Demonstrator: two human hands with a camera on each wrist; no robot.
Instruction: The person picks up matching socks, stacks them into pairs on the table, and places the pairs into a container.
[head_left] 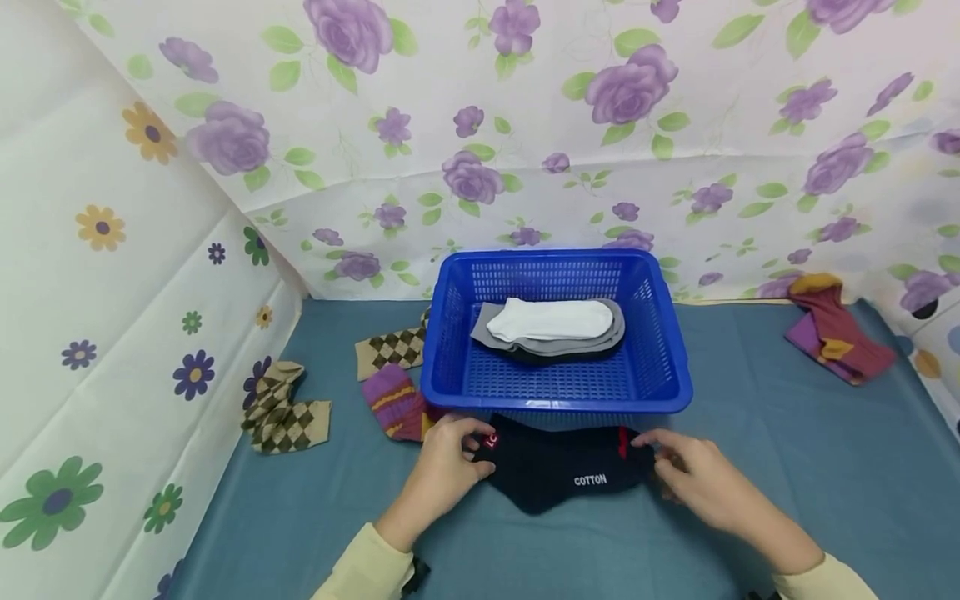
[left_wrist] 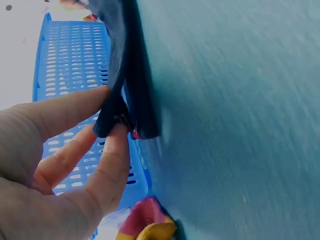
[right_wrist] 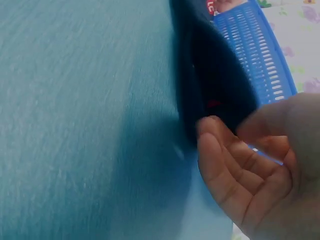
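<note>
A dark navy sock (head_left: 551,467) with a red patch, white COTTON lettering and a red stripe is stretched sideways in front of the blue basket (head_left: 557,406). My left hand (head_left: 452,454) pinches its left end. In the left wrist view, two dark layers of the sock (left_wrist: 117,60) show, and the left hand (left_wrist: 75,155) has one between thumb and fingers. At the other end, my right hand (head_left: 693,471) pinches the sock's edge. The right wrist view has the right hand (right_wrist: 250,165) at that edge, where the sock (right_wrist: 220,75) gapes.
Inside the basket lie stacked socks, a white sock (head_left: 555,320) on top of grey and black ones. Checkered socks (head_left: 288,417) and a purple-red sock (head_left: 393,404) lie to the left. A red and purple sock pair (head_left: 840,333) sits far right. Flowered sheeting (head_left: 480,221) hangs behind.
</note>
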